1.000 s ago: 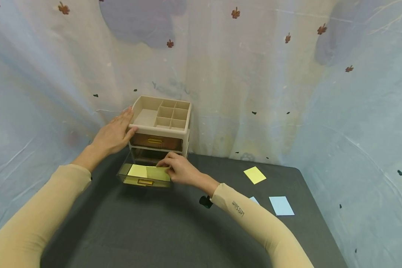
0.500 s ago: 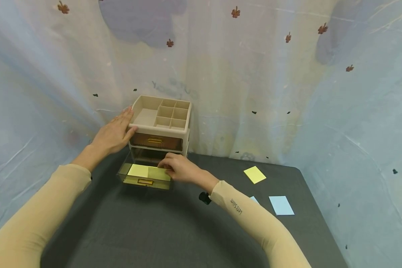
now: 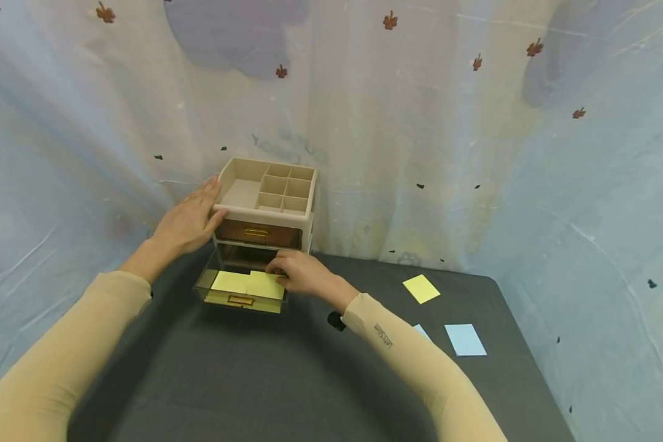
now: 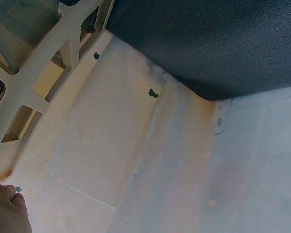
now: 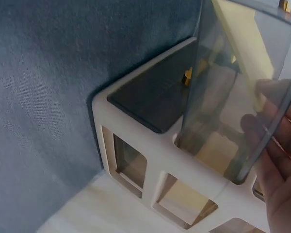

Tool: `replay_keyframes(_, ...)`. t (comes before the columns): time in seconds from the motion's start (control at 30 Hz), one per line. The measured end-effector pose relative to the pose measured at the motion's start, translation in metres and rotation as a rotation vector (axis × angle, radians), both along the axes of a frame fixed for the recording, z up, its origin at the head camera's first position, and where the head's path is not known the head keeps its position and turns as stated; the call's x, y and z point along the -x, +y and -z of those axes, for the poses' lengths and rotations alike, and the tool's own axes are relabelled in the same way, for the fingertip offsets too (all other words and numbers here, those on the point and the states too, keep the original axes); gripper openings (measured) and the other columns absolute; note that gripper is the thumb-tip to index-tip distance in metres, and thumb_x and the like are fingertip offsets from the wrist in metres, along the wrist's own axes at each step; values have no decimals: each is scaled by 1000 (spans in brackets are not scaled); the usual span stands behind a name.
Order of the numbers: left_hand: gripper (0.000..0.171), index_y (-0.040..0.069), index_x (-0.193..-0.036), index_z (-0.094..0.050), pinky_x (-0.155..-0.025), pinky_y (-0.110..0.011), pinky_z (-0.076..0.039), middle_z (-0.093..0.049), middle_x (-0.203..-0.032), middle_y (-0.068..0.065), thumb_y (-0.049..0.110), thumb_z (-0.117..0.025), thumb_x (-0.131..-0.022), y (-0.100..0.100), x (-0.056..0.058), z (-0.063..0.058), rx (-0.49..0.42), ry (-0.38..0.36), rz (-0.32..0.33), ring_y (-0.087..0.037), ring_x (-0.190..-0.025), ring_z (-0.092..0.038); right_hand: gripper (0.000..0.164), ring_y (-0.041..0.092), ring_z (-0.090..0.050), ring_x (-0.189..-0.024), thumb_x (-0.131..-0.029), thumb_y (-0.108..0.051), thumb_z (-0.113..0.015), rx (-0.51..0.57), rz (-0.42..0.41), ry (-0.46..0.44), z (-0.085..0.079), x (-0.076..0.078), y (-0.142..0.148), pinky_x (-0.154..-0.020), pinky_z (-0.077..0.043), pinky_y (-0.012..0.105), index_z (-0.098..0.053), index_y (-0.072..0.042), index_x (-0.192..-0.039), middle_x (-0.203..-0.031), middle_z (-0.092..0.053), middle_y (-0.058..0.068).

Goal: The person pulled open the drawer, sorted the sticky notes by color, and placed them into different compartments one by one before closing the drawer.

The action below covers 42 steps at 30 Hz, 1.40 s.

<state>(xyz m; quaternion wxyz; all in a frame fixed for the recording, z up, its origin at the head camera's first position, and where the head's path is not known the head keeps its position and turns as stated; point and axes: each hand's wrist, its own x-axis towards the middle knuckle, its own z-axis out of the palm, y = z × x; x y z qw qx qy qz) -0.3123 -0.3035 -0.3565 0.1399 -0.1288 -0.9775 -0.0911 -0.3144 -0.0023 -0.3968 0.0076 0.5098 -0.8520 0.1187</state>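
With twelve o'clock being the far side of the head view, a beige desktop organizer (image 3: 265, 215) is standing on a dark grey table (image 3: 243, 380), its divided top tray facing up. From its six o'clock side a smoky transparent drawer (image 3: 201, 283) is jutting out, while the brown-tinted drawer (image 3: 237, 232) above is sitting closed. Two yellow sticky-note pads are lying side by side in the jutting drawer: the left yellow pad (image 3: 229, 282) toward nine o'clock, the right yellow pad (image 3: 264, 285) toward three, its far edge reaching slightly further toward twelve.

The right hand (image 3: 304, 274) is working at the drawer's three o'clock side; its fingers are bending nearly closed and pinching the edge of the right yellow pad, as the right wrist view is showing through the clear drawer wall. The left hand (image 3: 186, 219) is resting at the organizer's nine o'clock side, fingers lying nearly straight along the rim and thumb touching the front corner, gripping nothing.

At four o'clock from the organizer, well apart, a yellow square note (image 3: 421, 288) is lying on the table. Closer to the person, a pale blue note (image 3: 465, 339) is lying toward five o'clock from it; another pale blue piece (image 3: 422, 331) is showing mostly hidden behind the right sleeve (image 3: 420, 359). A patterned curtain (image 3: 359, 135) is hanging at twelve.
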Motion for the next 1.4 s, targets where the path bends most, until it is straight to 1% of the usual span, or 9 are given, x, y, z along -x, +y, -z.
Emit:
replay_keyframes(0.1, 76, 4, -167, -1, -129, -58, -13, 0, -175, -14, 52, -24, -113, 0, -1, 0, -1, 3, 1, -40, -159, -11, 28, 12, -67, -97, -102, -11, -68, -45, 10, 13, -2, 2, -2, -74, -54, 20, -74, -13, -129, -120, -70, 2)
replay_keyframes(0.3, 76, 4, -167, -1, -129, -58, -14, -1, -174, -15, 53, -23, -113, 1, -1, 0, 1, 0, 1, -39, -159, -11, 29, 9, -51, -74, -104, -9, -61, -79, 15, 23, 0, 6, -4, -62, -38, 21, -73, -12, -130, -115, -73, 2)
replay_keyframes(0.53, 77, 5, -167, 0, -129, -59, -13, 1, -175, -14, 53, -24, -113, 1, 0, -2, -9, -12, 5, -39, -160, -9, 30, 8, -60, -80, -106, -12, -58, -99, 3, 61, 2, 8, -3, -66, -44, 21, -73, -13, -131, -121, -75, 2)
replay_keyframes(0.67, 76, 5, -167, -1, -128, -59, -14, 1, -175, -14, 53, -24, -113, 1, 0, -2, -12, -8, 3, -38, -160, -9, 30, 10, -59, -78, -106, -11, -57, -89, -4, 66, 2, 8, -2, -65, -42, 22, -73, -12, -131, -118, -76, 2)
replay_keyframes(0.83, 76, 5, -167, -2, -128, -60, -15, -1, -175, -14, 53, -25, -113, 1, -1, -2, -6, -2, -1, -38, -160, -10, 28, 12, -64, -83, -105, -9, -58, -36, -27, 70, 3, 6, 0, -70, -49, 22, -74, -12, -128, -115, -76, 3)
replay_keyframes(0.93, 76, 5, -167, -2, -127, -61, -16, 0, -175, -14, 52, -25, -113, 1, -1, -1, -4, 0, 2, -39, -159, -11, 27, 15, -70, -95, -105, -8, -60, 7, -43, 65, 3, 3, 3, -87, -56, 26, -75, -11, -128, -118, -76, 3)
replay_keyframes(1.0, 76, 5, -167, -2, -127, -61, -16, 1, -175, -13, 52, -25, -113, 1, -1, -1, -7, 0, 3, -39, -159, -10, 27, 16, -71, -99, -105, -8, -60, 38, -45, 53, 2, 1, 6, -93, -57, 28, -74, -10, -128, -119, -76, 3)
replay_keyframes(1.2, 76, 6, -167, -1, -127, -61, -17, 2, -175, -11, 53, -24, -113, 1, 1, 1, 0, 8, 1, -38, -159, -10, 25, 12, -72, -87, -107, -13, -61, 125, 10, -16, -6, -6, 14, -72, -56, 22, -74, -11, -128, -120, -76, 4)
replay_keyframes(1.4, 76, 4, -167, -2, -127, -61, -17, 0, -175, -13, 52, -25, -113, 1, 0, -1, -4, 6, 2, -40, -159, -11, 26, 11, -69, -82, -107, -14, -60, 219, 63, -99, -9, -10, 23, -70, -54, 22, -72, -10, -130, -121, -75, 5)
